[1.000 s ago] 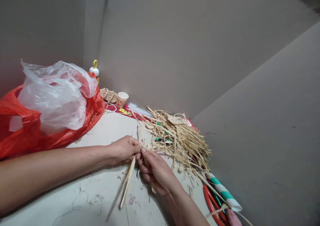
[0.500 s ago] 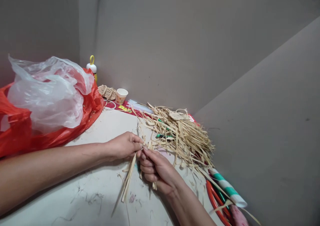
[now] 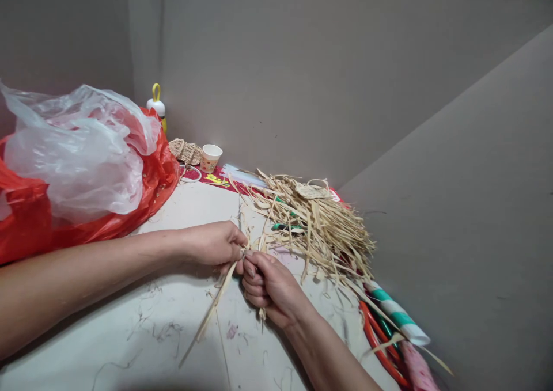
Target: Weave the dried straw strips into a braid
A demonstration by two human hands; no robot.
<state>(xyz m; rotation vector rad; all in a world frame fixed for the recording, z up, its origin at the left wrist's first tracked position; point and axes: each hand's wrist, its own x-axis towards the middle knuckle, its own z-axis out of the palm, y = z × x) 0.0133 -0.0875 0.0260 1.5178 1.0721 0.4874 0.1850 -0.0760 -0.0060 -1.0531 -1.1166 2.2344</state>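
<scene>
My left hand [image 3: 213, 244] and my right hand [image 3: 268, 284] meet at the middle of the white tabletop [image 3: 129, 333], both pinched on pale straw strips [image 3: 211, 313] that trail toward me over the table. The fingertips of both hands touch at the upper end of the strips. Just beyond them lies a loose pile of the same straw [image 3: 319, 227], with a small woven piece [image 3: 313, 191] on top and green-handled scissors [image 3: 287, 227] partly buried in it.
A red plastic bag [image 3: 142, 195] with a clear bag [image 3: 78, 155] on it fills the left side. At the back stand a small woven basket [image 3: 185, 151], a paper cup [image 3: 211, 157] and a white bottle with a yellow loop [image 3: 156, 104]. Red hoops [image 3: 380, 350] and a green-striped roll [image 3: 400, 319] lie at right. Cardboard walls enclose the table.
Both hands stayed pinched on the strips and shifted slightly up in view. The trailing strips have swung a little to the left and lie flatter.
</scene>
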